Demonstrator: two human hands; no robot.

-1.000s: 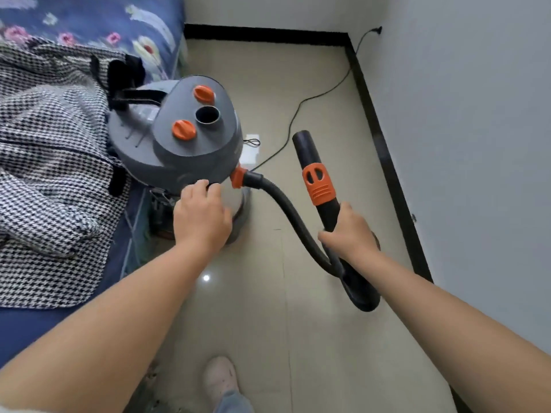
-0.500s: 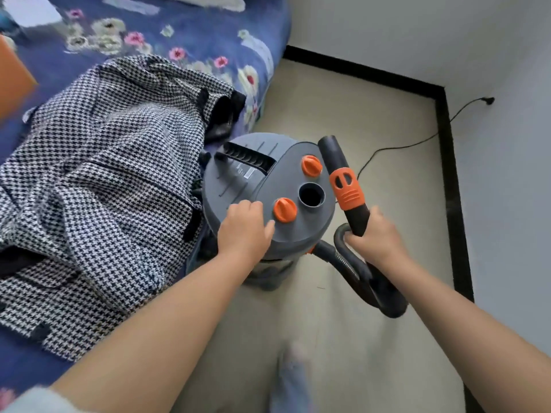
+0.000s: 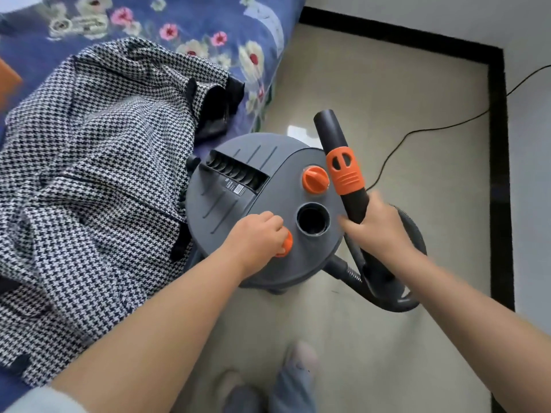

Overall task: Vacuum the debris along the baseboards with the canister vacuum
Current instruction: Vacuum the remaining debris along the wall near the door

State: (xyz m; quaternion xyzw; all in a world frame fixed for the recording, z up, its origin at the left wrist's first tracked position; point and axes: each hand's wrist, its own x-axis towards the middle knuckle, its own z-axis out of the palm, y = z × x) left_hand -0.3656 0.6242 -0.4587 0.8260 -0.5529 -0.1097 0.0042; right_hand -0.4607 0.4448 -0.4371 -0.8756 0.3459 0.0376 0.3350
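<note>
A grey canister vacuum (image 3: pixel 238 210) stands on the tiled floor beside the bed. Its lid carries two orange knobs and an open round port (image 3: pixel 313 219). My left hand (image 3: pixel 258 239) covers the nearer orange knob (image 3: pixel 285 244) with its fingers curled round it. The far knob (image 3: pixel 315 179) is free. My right hand (image 3: pixel 377 231) grips the black hose nozzle (image 3: pixel 343 162), which has an orange sleeve and points up and away. The black hose (image 3: pixel 384 296) loops down to the canister's right side. A black baseboard (image 3: pixel 501 174) runs along the right and far walls.
A bed with a blue floral cover (image 3: pixel 179 25) lies at the left, with a houndstooth garment (image 3: pixel 89 174) spread over its edge and touching the canister. A black power cord (image 3: pixel 417 135) trails across the floor to the right wall. My slippered feet (image 3: pixel 295 380) stand below the canister.
My view has come over the canister. My left hand slid from the lid's front edge onto the near orange knob. My right hand brought the nozzle in close beside the lid.
</note>
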